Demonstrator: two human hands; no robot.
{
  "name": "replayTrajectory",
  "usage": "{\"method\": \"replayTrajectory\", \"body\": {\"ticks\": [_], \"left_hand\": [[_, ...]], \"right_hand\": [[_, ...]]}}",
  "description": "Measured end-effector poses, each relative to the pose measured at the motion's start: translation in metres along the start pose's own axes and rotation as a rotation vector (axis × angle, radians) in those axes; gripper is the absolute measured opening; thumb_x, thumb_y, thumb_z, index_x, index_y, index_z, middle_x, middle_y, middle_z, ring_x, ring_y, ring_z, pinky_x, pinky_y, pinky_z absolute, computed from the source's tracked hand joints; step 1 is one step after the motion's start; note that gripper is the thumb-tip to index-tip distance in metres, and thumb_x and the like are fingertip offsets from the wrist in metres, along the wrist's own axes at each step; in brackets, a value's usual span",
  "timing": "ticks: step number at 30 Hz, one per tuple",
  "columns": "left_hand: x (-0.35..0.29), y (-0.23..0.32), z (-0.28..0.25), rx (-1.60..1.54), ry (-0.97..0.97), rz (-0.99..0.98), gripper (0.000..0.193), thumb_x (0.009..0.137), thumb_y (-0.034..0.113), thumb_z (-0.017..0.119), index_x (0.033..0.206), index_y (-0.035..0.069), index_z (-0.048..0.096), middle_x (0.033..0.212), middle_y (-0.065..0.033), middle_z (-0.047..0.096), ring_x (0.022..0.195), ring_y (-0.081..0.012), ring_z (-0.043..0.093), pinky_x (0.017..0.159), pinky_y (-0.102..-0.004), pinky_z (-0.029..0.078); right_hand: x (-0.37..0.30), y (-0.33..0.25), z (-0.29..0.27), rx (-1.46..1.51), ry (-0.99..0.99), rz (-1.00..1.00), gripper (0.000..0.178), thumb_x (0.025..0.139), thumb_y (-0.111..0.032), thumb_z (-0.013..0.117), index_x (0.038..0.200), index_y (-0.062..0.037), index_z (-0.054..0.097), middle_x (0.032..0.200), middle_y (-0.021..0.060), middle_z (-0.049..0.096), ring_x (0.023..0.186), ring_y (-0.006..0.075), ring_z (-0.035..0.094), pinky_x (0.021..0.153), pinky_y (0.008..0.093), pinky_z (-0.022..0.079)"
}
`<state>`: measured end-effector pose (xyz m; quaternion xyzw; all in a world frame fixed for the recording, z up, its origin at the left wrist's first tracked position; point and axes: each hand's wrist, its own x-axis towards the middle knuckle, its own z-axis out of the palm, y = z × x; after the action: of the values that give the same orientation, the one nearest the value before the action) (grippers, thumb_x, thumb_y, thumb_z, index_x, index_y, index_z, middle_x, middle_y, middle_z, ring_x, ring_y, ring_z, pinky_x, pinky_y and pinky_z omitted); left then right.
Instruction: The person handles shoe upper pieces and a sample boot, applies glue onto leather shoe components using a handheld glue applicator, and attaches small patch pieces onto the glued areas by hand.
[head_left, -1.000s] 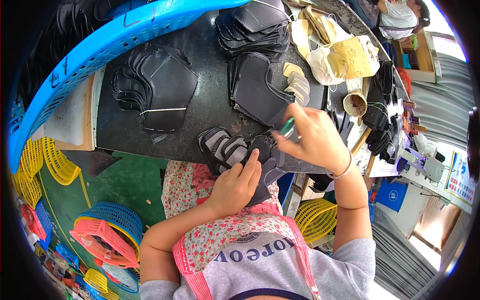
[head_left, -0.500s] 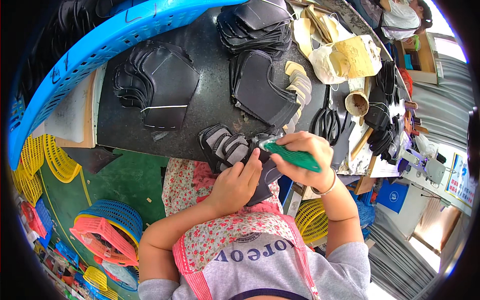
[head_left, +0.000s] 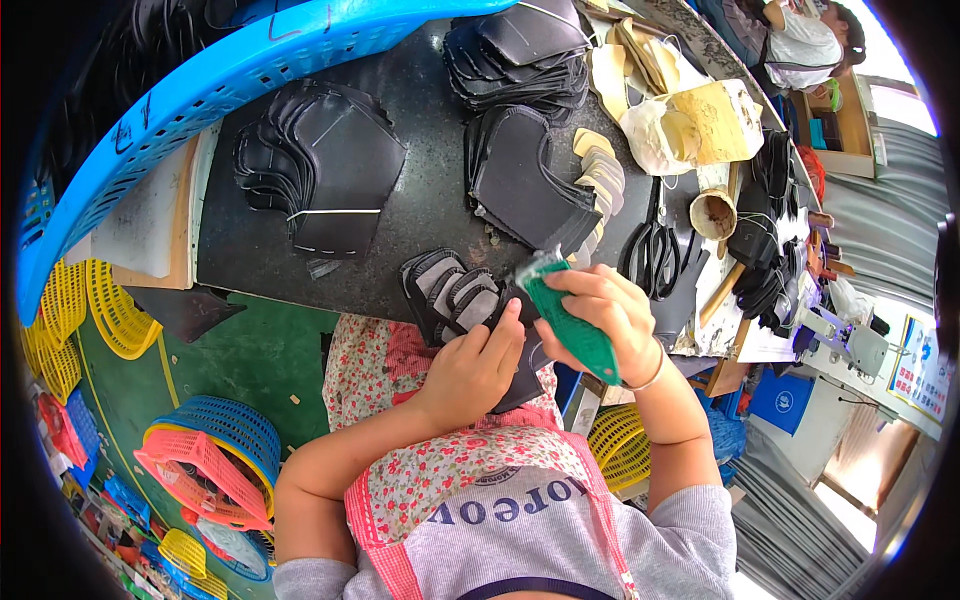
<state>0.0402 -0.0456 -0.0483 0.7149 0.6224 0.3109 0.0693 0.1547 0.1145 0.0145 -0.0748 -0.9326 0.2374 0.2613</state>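
Note:
My right hand [head_left: 605, 315] is closed round a green plastic brush [head_left: 575, 325] with a whitish, worn-looking end pointing up and away from me. That end is over the table edge, beside a dark piece. My left hand [head_left: 465, 370] has its fingers stretched out on a black leather-like piece [head_left: 522, 385] at the near table edge; its thumb is hidden. Just left of the fingertips lie black parts with grey fabric faces [head_left: 450, 292], overlapping one another. Farther in rests a stack of curved black pieces [head_left: 525, 175], with pale thin pieces [head_left: 600, 180] fanned along its right side.
A tied bundle of black pieces [head_left: 340, 165] lies left on the dark table [head_left: 425, 120]; another stack [head_left: 515, 60] stands behind. Scissors [head_left: 655, 245], a glue-crusted container [head_left: 715, 120] and a cup [head_left: 713, 212] are right. A blue basket rim [head_left: 200, 85] arches over the far left. Someone sits far right.
My right hand has tilted the brush steeper and drawn its handle down to the left, so its whitish end has lifted a little away. The left hand stays in place.

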Motion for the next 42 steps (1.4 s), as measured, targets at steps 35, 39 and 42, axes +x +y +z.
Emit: {"method": "replayTrajectory", "body": {"ticks": [35, 39, 42], "left_hand": [[0.011, 0.004, 0.005, -0.179, 0.097, -0.194, 0.026, 0.078, 0.005, 0.074, 0.100, -0.005, 0.065, 0.084, -0.0112, 0.055, 0.072, -0.0272, 0.058, 0.061, -0.0359, 0.049], [0.011, 0.002, 0.003, -0.224, 0.066, -0.184, 0.033, 0.074, 0.002, 0.072, 0.104, -0.007, 0.063, 0.088, -0.0129, 0.055, 0.077, -0.0290, 0.059, 0.064, -0.0375, 0.050], [0.017, 0.000, 0.003, -0.165, 0.109, -0.141, 0.024, 0.084, 0.011, 0.069, 0.099, -0.007, 0.064, 0.081, -0.0087, 0.054, 0.071, -0.0222, 0.058, 0.056, -0.0314, 0.049]], "right_hand": [[-0.044, -0.030, -0.004, -0.114, 0.090, 0.115, 0.041, 0.067, -0.004, 0.082, 0.095, 0.0015, 0.052, 0.101, 0.0206, 0.064, 0.069, 0.0307, 0.063, 0.058, 0.0352, 0.054], [-0.050, -0.031, 0.007, -0.115, -0.027, 0.090, 0.039, 0.066, -0.006, 0.084, 0.089, 0.0018, 0.053, 0.099, 0.0194, 0.065, 0.067, 0.0292, 0.064, 0.056, 0.0342, 0.054], [-0.044, -0.035, 0.005, -0.292, 0.131, 0.145, 0.039, 0.065, -0.006, 0.084, 0.089, 0.0021, 0.054, 0.097, 0.0183, 0.066, 0.064, 0.0283, 0.063, 0.054, 0.0319, 0.053]]}}
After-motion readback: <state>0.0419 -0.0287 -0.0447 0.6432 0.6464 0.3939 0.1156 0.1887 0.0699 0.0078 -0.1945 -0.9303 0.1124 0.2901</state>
